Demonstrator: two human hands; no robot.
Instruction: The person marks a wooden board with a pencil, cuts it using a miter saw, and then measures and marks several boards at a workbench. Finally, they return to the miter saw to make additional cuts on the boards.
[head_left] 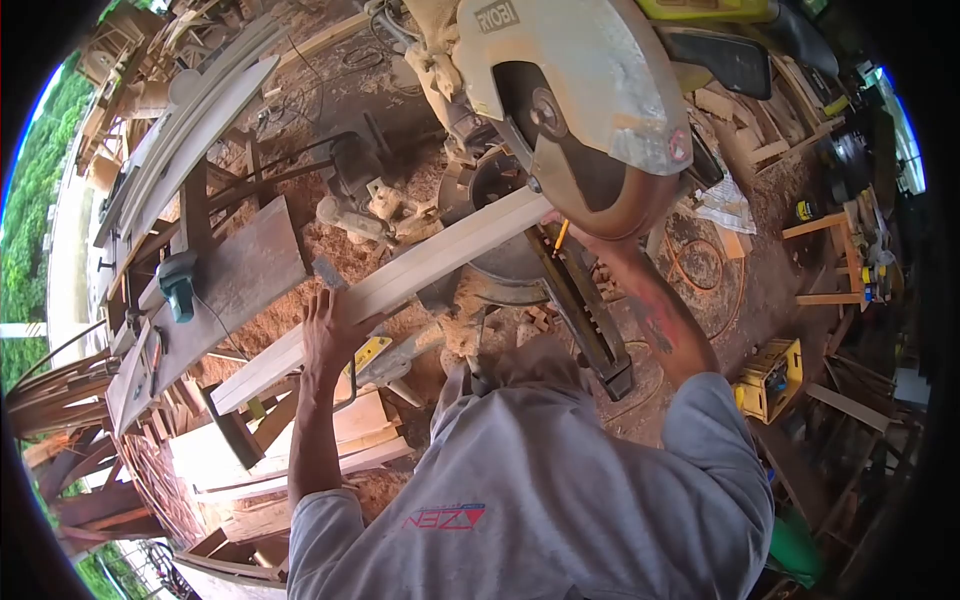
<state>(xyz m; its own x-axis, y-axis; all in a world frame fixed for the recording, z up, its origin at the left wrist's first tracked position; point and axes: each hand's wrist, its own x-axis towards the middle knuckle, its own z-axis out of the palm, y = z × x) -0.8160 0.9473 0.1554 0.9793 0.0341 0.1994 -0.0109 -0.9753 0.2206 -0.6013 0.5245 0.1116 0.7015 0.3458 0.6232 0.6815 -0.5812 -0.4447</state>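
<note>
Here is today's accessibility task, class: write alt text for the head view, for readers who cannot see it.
A person's left hand grips a long pale wooden board lying across a Ryobi miter saw; the right hand, partly hidden by the blade guard, is beside a pencil. Sawdust lies around.

Shows a board [440,262], long, straight and pale, with a line running lengthwise along the upper face. Slants from the lower left up to the saw [620,90], with the far end reaching the blade area and the near end well out to the side. Of the saw, shows a large, dusty, pale guard marked RYOBI, with a darker rounded part below, raised over the base. Beside the board's far end, shows a pencil [561,237], thin, orange-yellow and tilted, near the dark slotted arm of the base.
</note>
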